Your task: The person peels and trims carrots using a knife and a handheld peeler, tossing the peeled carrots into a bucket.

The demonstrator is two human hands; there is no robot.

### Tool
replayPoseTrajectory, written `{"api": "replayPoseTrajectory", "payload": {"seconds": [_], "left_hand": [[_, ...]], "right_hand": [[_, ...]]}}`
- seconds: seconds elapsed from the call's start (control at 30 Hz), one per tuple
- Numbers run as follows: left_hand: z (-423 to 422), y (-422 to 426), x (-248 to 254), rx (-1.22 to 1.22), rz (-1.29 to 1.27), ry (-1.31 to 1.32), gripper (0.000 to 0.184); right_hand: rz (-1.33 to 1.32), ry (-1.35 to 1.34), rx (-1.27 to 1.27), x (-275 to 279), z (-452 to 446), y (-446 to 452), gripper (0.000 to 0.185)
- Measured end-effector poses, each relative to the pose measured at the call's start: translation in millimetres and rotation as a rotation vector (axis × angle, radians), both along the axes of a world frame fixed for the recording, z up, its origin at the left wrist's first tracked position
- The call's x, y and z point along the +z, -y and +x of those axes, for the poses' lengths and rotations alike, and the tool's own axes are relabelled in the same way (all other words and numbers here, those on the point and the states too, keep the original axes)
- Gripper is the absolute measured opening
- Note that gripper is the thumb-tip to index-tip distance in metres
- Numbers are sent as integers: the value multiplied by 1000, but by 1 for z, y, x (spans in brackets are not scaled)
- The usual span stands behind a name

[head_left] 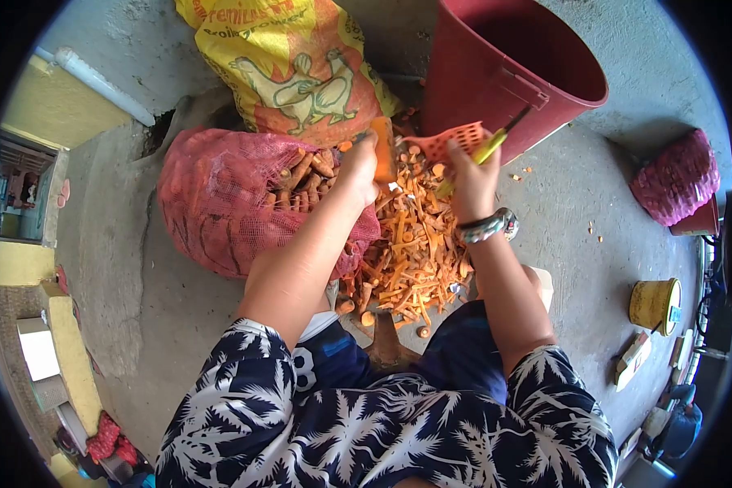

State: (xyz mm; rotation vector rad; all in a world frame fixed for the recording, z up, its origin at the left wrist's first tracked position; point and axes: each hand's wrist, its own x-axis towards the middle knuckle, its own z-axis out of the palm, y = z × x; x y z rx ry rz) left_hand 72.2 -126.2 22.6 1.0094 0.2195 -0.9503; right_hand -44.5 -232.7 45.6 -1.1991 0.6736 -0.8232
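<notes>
My left hand (356,172) holds a thick peeled orange carrot (384,150) upright, just above the peelings. In my right hand (473,175) is a yellow-green handled tool (490,146) with a dark tip. An orange perforated basket piece (451,140) lies right beside my right fingers; whether I touch it is unclear. Orange peelings and cut ends (411,260) are heaped on the floor below both hands. To the left, a red mesh sack (211,195) lies open, with unpeeled carrots (309,175) showing in its mouth.
A large dark red bin (488,81) stands beyond my right hand. Behind the mesh sack is a yellow printed sack (301,73). Farther right are a filled pink mesh sack (677,179) and a yellow bucket (652,305). A grey wall runs behind the bin.
</notes>
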Motion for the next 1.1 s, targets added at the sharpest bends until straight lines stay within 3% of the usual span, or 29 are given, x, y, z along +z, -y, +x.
{"api": "replayPoseTrajectory", "payload": {"seconds": [0.03,0.1,0.17,0.2,0.3,0.37,0.4,0.47,0.53,0.6,0.7,0.73,0.77,0.93,1.1], "left_hand": [[-2,2,4,20,112,46,33],[-14,2,19,57,44,1,33],[-23,1,35,91,-16,-56,34],[-22,2,30,89,-16,-57,34],[-20,2,11,-54,79,109,38],[-21,-4,8,-348,61,246,36],[-20,-9,9,-351,62,246,36],[-16,-18,12,-605,47,211,35],[-16,-18,19,-576,47,175,36],[-16,-17,23,-328,-46,35,35],[2,-7,-6,-197,-68,-7,31],[4,-4,-10,-108,-63,-32,29],[4,-2,-15,-118,-23,6,37],[-14,-3,10,-23,-40,-13,37],[-22,-11,28,-285,94,128,33]], "right_hand": [[9,19,-5,-2,0,-12,40],[19,39,-13,-9,2,-20,39],[-224,56,-78,-18,6,-18,38],[-224,55,-80,-14,7,-14,38],[-88,37,123,-6,11,14,43],[-56,-10,112,-4,16,39,44],[-88,-28,85,-9,18,53,44],[-488,-51,-139,-40,25,89,42],[-152,-92,-214,-26,13,91,40],[-256,-9,-222,-20,15,77,38],[-98,86,-24,4,7,17,41],[-95,8,29,9,0,1,40],[-104,65,17,4,0,-9,39],[-145,132,12,-3,3,-16,38],[-93,-89,114,6,12,19,41]]}}
